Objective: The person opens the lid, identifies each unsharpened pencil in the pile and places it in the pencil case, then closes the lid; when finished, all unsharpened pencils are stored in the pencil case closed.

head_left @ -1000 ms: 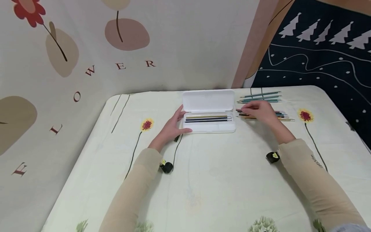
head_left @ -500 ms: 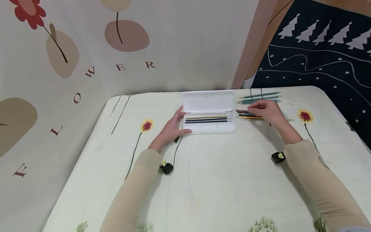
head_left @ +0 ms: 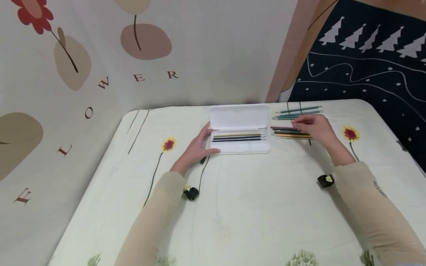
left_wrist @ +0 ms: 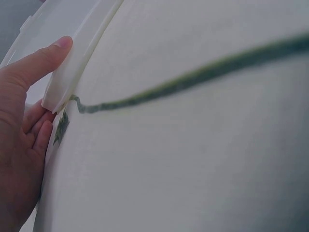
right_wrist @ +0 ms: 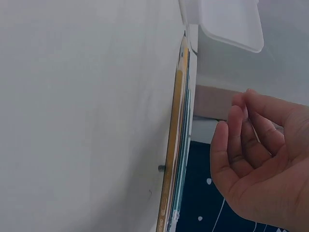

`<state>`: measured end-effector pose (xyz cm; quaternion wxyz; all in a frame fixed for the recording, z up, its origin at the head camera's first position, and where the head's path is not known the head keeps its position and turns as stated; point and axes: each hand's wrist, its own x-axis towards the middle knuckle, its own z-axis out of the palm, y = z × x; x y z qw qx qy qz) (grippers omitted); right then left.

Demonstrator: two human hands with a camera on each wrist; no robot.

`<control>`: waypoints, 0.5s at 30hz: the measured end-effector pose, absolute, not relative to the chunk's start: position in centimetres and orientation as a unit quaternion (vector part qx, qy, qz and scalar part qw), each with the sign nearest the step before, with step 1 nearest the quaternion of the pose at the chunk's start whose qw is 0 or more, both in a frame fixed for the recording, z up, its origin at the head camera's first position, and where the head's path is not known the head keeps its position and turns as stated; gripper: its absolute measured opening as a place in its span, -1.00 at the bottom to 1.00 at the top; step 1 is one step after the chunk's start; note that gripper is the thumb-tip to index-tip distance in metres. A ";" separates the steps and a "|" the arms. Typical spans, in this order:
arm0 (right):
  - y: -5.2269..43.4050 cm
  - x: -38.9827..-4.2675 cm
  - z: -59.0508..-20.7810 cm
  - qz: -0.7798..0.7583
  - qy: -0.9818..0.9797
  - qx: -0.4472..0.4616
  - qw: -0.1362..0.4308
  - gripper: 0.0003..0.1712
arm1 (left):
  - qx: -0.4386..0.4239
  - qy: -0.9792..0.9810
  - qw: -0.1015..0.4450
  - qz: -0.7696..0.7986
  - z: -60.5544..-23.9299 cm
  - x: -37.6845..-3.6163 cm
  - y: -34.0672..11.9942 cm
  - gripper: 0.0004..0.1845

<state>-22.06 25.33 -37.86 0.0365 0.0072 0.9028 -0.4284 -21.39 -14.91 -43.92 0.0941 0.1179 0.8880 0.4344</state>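
Observation:
My left hand (head_left: 196, 149) grips the left end of a white plastic pencil case (head_left: 244, 148), thumb over the front rim and fingers at the back. In the left wrist view, the thumb lies over the case's edge (left_wrist: 77, 60). The case's lid (head_left: 239, 116) stands open at the back, and a few pencils (head_left: 237, 139) lie in its tray. My right hand (head_left: 314, 127) is over a row of dark and yellow pencils (head_left: 283, 130) right of the case. In the right wrist view its fingers are loosely bent, thumb tip close to a fingertip, with nothing seen between them.
A group of teal pencils (head_left: 296, 115) lies behind the dark and yellow ones. A pale flower-print cloth (head_left: 249, 207) covers the table. A printed curtain (head_left: 213, 66) hangs behind it, and a dark tree-print cloth (head_left: 366, 74) at the right.
My right hand has moved right along the row of pencils, uncovering more of their pointed ends. My left hand and the pencil case have stayed in place.

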 end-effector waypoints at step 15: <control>27.3 -21.8 -37.9 -0.426 0.904 0.039 0.009 -0.48 | 0.123 0.887 0.091 0.435 -44.2 -21.5 -15.0 0.19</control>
